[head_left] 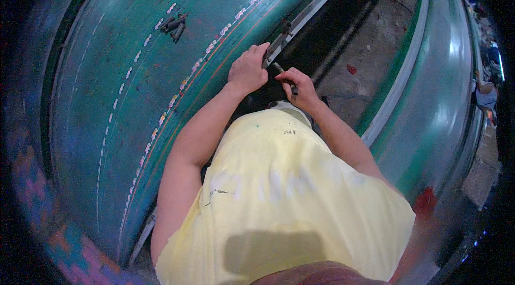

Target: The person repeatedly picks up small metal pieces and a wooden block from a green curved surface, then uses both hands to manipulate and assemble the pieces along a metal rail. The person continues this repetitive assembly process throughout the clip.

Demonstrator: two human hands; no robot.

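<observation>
A long green table (161, 70) slopes up on my left, with a pale metal rail (316, 3) along its near edge. My left hand (248, 72) is closed at this rail, fingers and thumb bent round it. A small dark piece shows by its fingertips, too small to name. Just to the right, my right hand (301, 89) grips a slim dark tool with a lighter metal tip (277, 66); its kind is unclear. The tip points up and left toward the rail, close to my left hand. Whether it touches is hard to tell.
Several dark cylindrical pieces (174, 27) lie on the green table, among dashed rows of pale marks. A second green table (434, 86) runs along my right. Between them, a red scrap (351, 69) lies on the grey floor. Another person (485, 94) shows at the far right.
</observation>
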